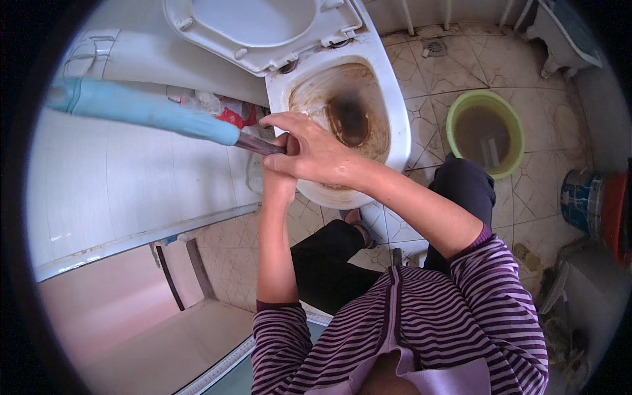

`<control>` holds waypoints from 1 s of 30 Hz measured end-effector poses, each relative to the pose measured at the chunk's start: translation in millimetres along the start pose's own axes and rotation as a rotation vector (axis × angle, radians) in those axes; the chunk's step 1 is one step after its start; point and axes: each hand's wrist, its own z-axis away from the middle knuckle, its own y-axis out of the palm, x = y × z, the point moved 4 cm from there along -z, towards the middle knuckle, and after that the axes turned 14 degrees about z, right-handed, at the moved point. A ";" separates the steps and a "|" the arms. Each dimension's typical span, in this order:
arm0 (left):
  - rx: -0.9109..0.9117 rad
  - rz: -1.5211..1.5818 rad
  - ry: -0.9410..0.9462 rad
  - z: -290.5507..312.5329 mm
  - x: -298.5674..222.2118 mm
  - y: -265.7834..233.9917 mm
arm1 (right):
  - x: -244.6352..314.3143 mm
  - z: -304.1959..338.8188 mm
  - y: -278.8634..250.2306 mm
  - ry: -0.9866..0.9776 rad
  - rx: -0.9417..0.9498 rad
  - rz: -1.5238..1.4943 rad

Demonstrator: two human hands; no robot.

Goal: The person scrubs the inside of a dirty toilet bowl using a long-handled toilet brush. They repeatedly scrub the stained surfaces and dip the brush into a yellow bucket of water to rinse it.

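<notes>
A long pole with a light blue sleeve (pixel 155 113) and a dark bare shaft (pixel 258 143) slants in from the upper left. My left hand (pixel 279 185) is closed round the lower shaft, partly covered by the other hand. Across it lies my right hand (pixel 316 153), thumb and fingers about the same shaft, its forefinger fairly straight. Beyond the hands, the pole's lower end is hidden. Both hands are over the left front rim of a white toilet (pixel 400 125). Brown stains streak its bowl, and dark murky water (pixel 349 117) lies at the bottom.
The toilet's seat and lid (pixel 253 26) are raised. To the right, a green basin (pixel 451 135) of cloudy water stands on the tiled floor (pixel 454 69), near a drain (pixel 434 48). A blue bucket (pixel 579 201) is at the far right. A white panelled surface (pixel 131 174) borders the left.
</notes>
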 end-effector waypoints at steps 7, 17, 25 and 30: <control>0.103 0.106 -0.115 -0.8 30.3 -7.2 | 11.2 -28.0 8.1 0.181 0.045 -0.197; -0.049 0.006 0.077 -10.8 36.1 -60.1 | 44.0 -58.6 76.6 0.073 0.126 -0.169; -0.142 0.456 0.078 -20.5 8.7 -78.4 | 58.1 -79.5 130.5 -0.025 0.159 -0.029; -0.048 0.285 0.239 -7.0 29.7 -91.1 | 51.6 -52.9 150.4 -0.115 0.189 -0.023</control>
